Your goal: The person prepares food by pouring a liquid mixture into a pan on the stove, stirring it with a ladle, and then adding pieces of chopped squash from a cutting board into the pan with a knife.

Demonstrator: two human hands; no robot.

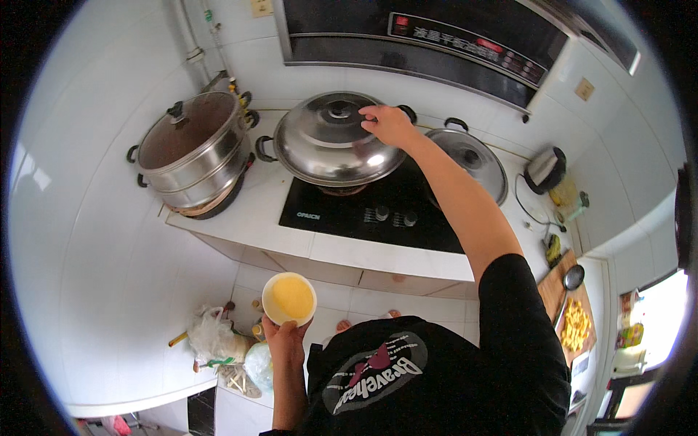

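Observation:
My left hand [287,335] grips a white bowl [266,305] from below, held out over the floor in front of the counter. A fine yellow meal [293,297] fills much of the bowl. My right hand [390,126] reaches over a large domed steel lid [322,152], its fingers slightly curled and apart. Those fingertips are just right of the lid's dark knob [339,110]; nothing shows between them. The lid covers a wide two-handled pan on the left side of a black glass gas hob [338,212]. Whatever is under the lid is hidden.
A steel steamer pot [191,180] with a fogged glass lid stands left. My forearm partly covers a second lidded pan [488,158]. Farther right are an electric kettle [545,169] and a cutting board [553,283] with a ladle [573,278] and yellow pieces [576,326]. Bags [212,335] lie on the floor.

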